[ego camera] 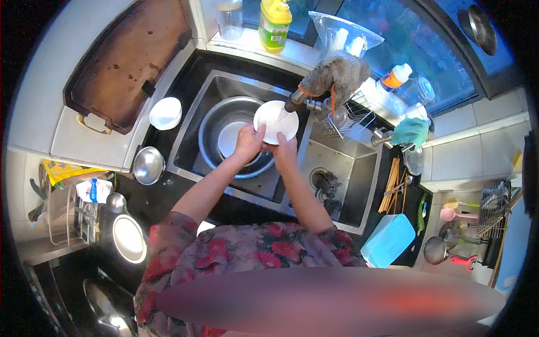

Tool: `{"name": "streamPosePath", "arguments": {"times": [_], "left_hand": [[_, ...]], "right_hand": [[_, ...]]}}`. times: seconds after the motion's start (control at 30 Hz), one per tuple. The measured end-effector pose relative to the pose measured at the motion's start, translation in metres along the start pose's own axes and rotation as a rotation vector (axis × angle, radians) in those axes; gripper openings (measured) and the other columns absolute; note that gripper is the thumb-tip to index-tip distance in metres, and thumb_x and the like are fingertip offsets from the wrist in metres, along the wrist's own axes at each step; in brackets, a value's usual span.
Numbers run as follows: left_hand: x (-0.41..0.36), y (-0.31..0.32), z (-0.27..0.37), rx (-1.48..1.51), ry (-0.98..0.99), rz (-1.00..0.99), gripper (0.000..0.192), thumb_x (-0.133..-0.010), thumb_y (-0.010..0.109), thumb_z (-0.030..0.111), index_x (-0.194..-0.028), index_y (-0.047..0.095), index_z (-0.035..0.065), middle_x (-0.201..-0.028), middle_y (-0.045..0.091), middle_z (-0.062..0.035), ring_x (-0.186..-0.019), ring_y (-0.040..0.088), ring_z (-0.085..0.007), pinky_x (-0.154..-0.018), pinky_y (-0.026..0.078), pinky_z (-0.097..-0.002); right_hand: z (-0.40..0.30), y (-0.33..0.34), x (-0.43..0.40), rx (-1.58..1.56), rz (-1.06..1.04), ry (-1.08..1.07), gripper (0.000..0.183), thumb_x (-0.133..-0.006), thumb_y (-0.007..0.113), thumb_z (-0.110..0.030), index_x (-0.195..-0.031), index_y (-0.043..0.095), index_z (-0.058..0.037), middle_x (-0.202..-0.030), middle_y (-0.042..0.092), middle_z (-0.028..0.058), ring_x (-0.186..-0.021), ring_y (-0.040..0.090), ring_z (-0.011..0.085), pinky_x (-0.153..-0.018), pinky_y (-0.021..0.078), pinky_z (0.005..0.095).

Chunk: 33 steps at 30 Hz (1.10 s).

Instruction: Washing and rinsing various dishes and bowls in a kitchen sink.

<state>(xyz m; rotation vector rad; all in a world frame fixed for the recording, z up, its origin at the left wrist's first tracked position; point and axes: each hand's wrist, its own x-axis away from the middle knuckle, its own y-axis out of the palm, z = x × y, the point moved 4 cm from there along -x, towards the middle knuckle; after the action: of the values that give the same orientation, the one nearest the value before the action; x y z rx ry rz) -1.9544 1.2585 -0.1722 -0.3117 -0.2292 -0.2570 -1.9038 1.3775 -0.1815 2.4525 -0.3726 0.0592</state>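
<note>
Both my hands grip a small white dish (273, 120) by its near edge. My left hand (249, 143) has its thumb on the dish's left side, and my right hand (286, 152) has its thumb on the right. The dish is tilted under the dark spout of the faucet (294, 101), and water seems to run onto it. Below sits a metal basin (207, 141) in the left bowl of the steel sink (185, 168). Inside the basin lies another white dish (230, 137), partly hidden by my left hand.
White bowls (165, 113) are stacked left of the sink, near a metal bowl (148, 165). A wire rack (351, 116) hangs behind the right bowl, where a dark scouring pad (328, 185) lies by the drain. Chopsticks (389, 185) and a blue container (388, 241) stand at right.
</note>
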Motion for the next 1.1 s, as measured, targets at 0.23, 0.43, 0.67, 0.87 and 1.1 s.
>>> {"name": "streamPosePath", "arguments": {"times": [0.23, 0.43, 0.67, 0.87, 1.1], "left_hand": [[0.012, -0.027, 0.017, -0.486, 0.379, 0.188, 0.031, -0.086, 0.05, 0.012, -0.116, 0.056, 0.0072, -0.094, 0.064, -0.0213, -0.085, 0.061, -0.0388, -0.077, 0.049, -0.0464], [0.014, -0.023, 0.03, -0.507, 0.68, 0.189, 0.041, -0.086, 0.048, 0.009, -0.127, 0.048, 0.0116, -0.115, 0.057, -0.0194, -0.099, 0.058, -0.0358, -0.082, 0.048, -0.0446], [0.001, -0.008, 0.023, -0.25, 0.704, 0.171, 0.04, -0.084, 0.052, 0.003, -0.123, 0.051, 0.0078, -0.112, 0.06, -0.0187, -0.099, 0.059, -0.0361, -0.084, 0.048, -0.0405], [-0.006, 0.0, 0.004, -0.086, 0.526, 0.043, 0.025, -0.089, 0.051, 0.013, -0.11, 0.059, 0.0023, -0.093, 0.065, -0.0181, -0.084, 0.066, -0.0275, -0.074, 0.051, -0.0367], [-0.007, -0.017, 0.008, -0.156, 0.149, -0.013, 0.045, -0.092, 0.048, 0.033, -0.076, 0.065, -0.0061, -0.049, 0.058, -0.0138, -0.042, 0.06, -0.019, -0.046, 0.049, -0.0335]], "right_hand": [[0.017, -0.02, -0.02, 0.443, -0.033, 0.28, 0.037, -0.091, 0.051, -0.024, -0.119, 0.051, 0.0004, -0.1, 0.063, 0.0152, -0.079, 0.067, 0.025, -0.053, 0.0548, 0.0283], [0.007, -0.018, -0.028, 0.545, -0.066, 0.017, 0.039, -0.089, 0.056, -0.031, -0.114, 0.056, -0.0014, -0.095, 0.065, 0.0099, -0.076, 0.066, 0.0198, -0.052, 0.0541, 0.0278], [-0.014, -0.037, -0.036, 0.775, 0.014, -0.299, 0.036, -0.081, 0.054, -0.004, -0.117, 0.055, -0.001, -0.104, 0.064, 0.0149, -0.091, 0.064, 0.0235, -0.072, 0.0526, 0.0341], [-0.048, -0.02, -0.019, 1.143, -0.008, -0.627, 0.045, -0.076, 0.049, 0.001, -0.121, 0.051, -0.0005, -0.111, 0.06, 0.0198, -0.093, 0.063, 0.0323, -0.08, 0.0496, 0.0384], [-0.043, -0.002, 0.003, 0.609, -0.056, 0.106, 0.043, -0.084, 0.039, -0.005, -0.127, 0.039, 0.0004, -0.092, 0.063, 0.0172, -0.061, 0.066, 0.024, -0.041, 0.0524, 0.0274]]}}
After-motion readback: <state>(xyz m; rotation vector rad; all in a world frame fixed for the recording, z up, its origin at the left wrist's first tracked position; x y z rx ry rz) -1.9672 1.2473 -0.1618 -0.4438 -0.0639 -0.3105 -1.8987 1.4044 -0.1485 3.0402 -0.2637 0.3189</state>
